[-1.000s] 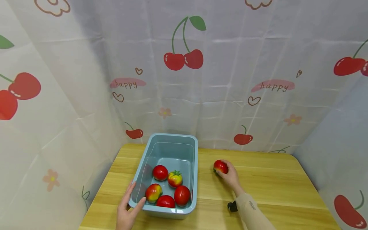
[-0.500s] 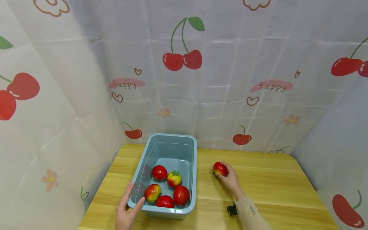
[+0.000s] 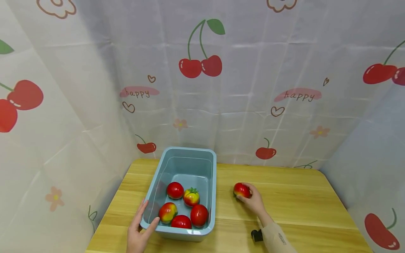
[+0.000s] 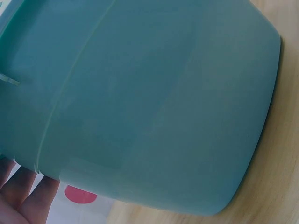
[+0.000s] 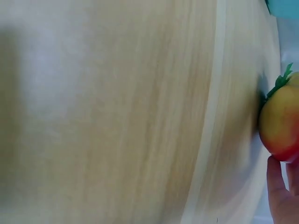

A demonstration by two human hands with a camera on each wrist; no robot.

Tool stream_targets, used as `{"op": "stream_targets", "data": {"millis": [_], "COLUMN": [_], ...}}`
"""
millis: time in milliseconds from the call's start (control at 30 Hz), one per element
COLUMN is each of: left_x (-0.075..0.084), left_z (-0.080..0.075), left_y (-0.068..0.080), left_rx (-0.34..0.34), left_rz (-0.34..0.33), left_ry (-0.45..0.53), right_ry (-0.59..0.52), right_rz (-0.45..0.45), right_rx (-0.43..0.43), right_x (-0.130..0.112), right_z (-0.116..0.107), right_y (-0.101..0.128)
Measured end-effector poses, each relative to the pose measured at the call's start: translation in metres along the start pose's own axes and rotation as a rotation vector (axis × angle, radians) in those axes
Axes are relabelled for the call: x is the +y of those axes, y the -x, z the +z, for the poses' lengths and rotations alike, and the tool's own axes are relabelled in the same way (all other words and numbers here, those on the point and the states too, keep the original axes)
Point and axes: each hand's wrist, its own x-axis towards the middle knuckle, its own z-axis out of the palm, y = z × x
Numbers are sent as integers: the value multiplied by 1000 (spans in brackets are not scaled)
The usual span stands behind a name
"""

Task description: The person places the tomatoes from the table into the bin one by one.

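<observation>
Head view: right hand (image 3: 253,201) fingers curl round a half-hidden tomato (image 3: 241,189); left hand (image 3: 138,232) fingers lie apart.

The tub (image 3: 211,196) looks like smooth, faintly glossy blue plastic, the tomato (image 3: 241,189) shiny and waxy, the counter (image 3: 300,207) pale matt grained wood, the backdrop (image 3: 253,70) creased printed cloth.

My left hand (image 3: 138,234) runs off the head view's bottom edge — its wrist camera sees only blurred bin wall (image 4: 149,102) and fingertips (image 4: 28,196).
</observation>
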Motion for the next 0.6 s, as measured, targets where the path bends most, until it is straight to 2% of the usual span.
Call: {"op": "stream_targets", "data": {"millis": [100, 367, 600], "left_x": [0, -4, -4], "left_z": [0, 2, 3], "left_y": [0, 0, -1], "left_rx": [1, 30, 28], "left_rz": [2, 41, 34], "left_ry": [2, 55, 47], "right_ry": [-7, -78, -109], "right_rz": [1, 92, 92], "right_rx": [-11, -75, -77], "right_x": [-2, -8, -22], "right_z": [-2, -3, -3], "right_y": [6, 22, 34]}}
